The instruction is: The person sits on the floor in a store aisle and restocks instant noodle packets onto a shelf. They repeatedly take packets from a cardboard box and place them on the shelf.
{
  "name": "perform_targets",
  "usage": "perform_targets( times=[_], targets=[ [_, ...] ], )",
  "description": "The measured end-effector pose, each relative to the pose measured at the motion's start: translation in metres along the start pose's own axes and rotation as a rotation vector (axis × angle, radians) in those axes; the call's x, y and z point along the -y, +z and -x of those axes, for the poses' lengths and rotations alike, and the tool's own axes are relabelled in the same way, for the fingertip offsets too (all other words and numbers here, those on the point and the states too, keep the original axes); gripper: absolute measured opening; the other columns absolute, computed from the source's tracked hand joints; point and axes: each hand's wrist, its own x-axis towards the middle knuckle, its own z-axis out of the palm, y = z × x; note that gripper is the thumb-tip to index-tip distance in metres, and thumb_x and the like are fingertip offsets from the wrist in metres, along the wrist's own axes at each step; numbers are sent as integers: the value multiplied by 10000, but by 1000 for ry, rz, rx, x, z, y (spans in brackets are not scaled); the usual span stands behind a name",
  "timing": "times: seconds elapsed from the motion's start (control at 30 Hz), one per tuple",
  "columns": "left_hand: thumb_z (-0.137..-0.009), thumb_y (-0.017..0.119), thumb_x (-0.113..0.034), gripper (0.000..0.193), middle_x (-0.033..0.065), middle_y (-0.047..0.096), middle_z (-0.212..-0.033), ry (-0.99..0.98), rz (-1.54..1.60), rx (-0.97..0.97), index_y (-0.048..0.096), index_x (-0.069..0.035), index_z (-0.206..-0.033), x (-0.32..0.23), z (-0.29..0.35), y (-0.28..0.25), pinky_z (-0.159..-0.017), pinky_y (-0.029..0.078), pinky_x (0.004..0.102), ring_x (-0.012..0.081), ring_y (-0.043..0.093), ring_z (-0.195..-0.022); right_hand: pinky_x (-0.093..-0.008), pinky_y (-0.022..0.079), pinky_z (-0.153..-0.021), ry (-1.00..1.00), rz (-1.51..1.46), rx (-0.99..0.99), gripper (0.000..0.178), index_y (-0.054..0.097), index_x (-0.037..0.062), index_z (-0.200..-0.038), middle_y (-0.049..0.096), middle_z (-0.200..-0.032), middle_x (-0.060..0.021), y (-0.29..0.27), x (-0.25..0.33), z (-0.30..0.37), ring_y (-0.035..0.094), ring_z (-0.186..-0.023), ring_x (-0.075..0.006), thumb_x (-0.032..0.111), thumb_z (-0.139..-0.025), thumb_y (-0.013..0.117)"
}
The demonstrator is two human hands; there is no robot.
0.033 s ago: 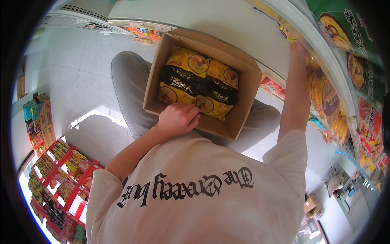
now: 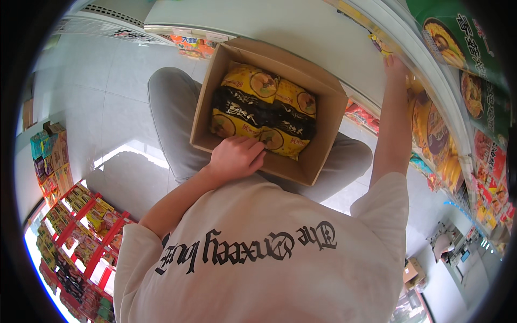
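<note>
An open cardboard box point(image 2: 333, 102) rests on my lap, tilted a little. Inside lie several yellow-and-black packets of instant noodles point(image 2: 250, 86), side by side. My left hand point(image 2: 237, 156) is closed over the box's near edge, its fingers curled against the rim beside the nearest packets. To the far right, my right arm stretches up to the shelf. There my right hand point(image 2: 395, 64) is at a small yellow noodle packet point(image 2: 381, 45) by the shelf edge; its fingers are small and partly hidden, so whether it grips the packet is unclear.
Bagged noodles point(image 2: 431, 124) line the shelf on the right, below a large green package point(image 2: 458, 43). A pale shelf board point(image 2: 269, 24) runs behind the box. At lower left stands a red rack point(image 2: 89, 231) of packets. Grey floor tiles point(image 2: 107, 91) lie at left.
</note>
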Motion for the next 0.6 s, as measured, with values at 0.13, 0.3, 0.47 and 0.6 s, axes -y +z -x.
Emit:
perform_targets(
  times=[0.13,0.3,0.47,0.6],
  targets=[
    [-822,691,-160,106,69,611,-722,0,4,-14,629,-74,-820,0,1,1,-571,517,376,264,629,-650,-436,459,-1065,5,73,5,436,524,71,-1394,551,-1406,-121,4,15,7,499,-1316,-285,227,-989,562],
    [-854,657,-177,147,51,582,-698,28,-20,-52,577,-80,-778,0,2,1,-561,515,362,238,625,-632,-445,435,-1084,-38,185,-32,457,529,80,-1400,547,-1421,-128,5,25,19,502,-1319,-297,281,-990,555],
    [-838,678,-164,104,63,622,-728,-26,-44,7,638,-68,-836,-2,4,-1,-553,512,374,260,634,-650,-454,411,-1103,-160,443,-116,482,535,90,-1406,543,-1436,-135,4,34,31,505,-1321,-309,335,-992,549],
    [-839,676,-160,98,61,629,-735,-27,-36,-2,642,-69,-847,0,4,1,-553,515,375,258,637,-652,-456,382,-1129,-641,1001,-207,516,547,101,-1404,518,-1476,-133,0,43,27,494,-1336,-327,432,-1009,514]
  ],
)
